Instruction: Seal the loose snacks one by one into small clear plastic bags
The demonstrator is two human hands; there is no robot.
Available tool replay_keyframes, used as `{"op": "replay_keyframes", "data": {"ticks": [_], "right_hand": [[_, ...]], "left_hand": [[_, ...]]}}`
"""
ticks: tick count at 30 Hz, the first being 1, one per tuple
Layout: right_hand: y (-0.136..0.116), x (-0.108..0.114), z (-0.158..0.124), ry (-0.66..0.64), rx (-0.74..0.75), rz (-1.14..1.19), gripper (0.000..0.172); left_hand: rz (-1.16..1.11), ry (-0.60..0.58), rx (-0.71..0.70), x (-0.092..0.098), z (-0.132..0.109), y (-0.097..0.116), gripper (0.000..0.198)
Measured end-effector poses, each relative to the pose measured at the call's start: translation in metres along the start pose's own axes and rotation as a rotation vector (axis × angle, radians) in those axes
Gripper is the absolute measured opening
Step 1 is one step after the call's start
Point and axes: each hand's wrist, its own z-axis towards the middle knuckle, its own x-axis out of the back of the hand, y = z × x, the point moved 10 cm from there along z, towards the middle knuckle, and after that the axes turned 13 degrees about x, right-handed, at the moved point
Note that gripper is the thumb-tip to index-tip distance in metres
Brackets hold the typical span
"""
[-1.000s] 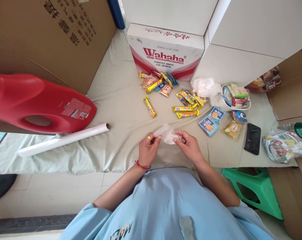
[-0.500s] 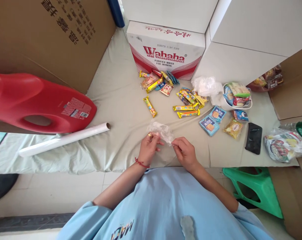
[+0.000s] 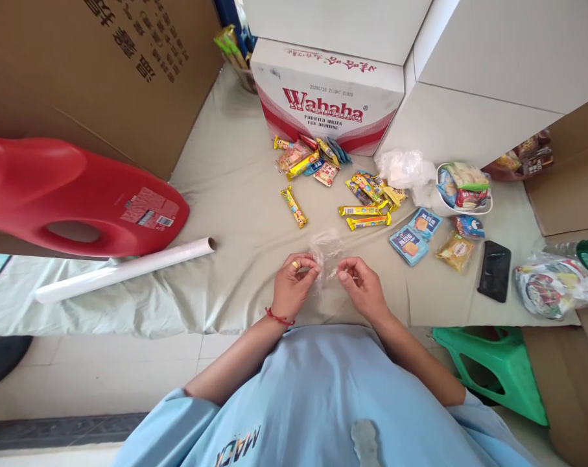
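Observation:
A thin, crumpled clear plastic bag (image 3: 327, 250) is stretched between my hands, above the cloth-covered table. My left hand (image 3: 296, 282), with a ring and a red bracelet, pinches the bag's left edge between thumb and fingertips. On the other side, my right hand (image 3: 362, 287) has its thumb and curled fingers at the bag's right edge. How firmly those fingers grip the film is hard to see. Just beyond the bag lie a single yellow snack bar (image 3: 294, 207) and a pile of yellow-wrapped snack bars (image 3: 367, 202).
Mixed snack packets (image 3: 306, 161) lie before a Wahaha carton (image 3: 327, 97). To the right are blue packets (image 3: 410, 243), a white snack basket (image 3: 463, 209), a phone (image 3: 494, 271) and a bundled plastic bag (image 3: 549, 288). A white roll (image 3: 128, 269) and red jug (image 3: 99, 194) occupy the left.
The bag has been lifted and spread more upright between the hands. My right fingers have shifted slightly upward. The view has tilted a little, showing a container of green packets behind the carton.

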Motion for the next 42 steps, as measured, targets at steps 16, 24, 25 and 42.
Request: {"op": "replay_keyframes", "data": {"ticks": [16,24,25,42], "right_hand": [[0.024,0.041,0.009,0.177,-0.139,0.372,0.03],[0.041,0.075,-0.018,0.34,-0.153,0.297,0.028],[0.043,0.077,-0.021,0.346,-0.16,0.286,0.028],[0.048,0.056,-0.009,0.152,-0.202,0.173,0.027]], "left_hand": [[-0.55,-0.101,0.232,0.013,0.009,-0.023,0.039],[-0.665,0.007,0.246,0.04,0.024,-0.021,0.044],[-0.667,0.003,0.253,0.041,0.025,-0.021,0.043],[-0.636,-0.185,0.437,0.018,0.006,-0.022,0.05]]}}
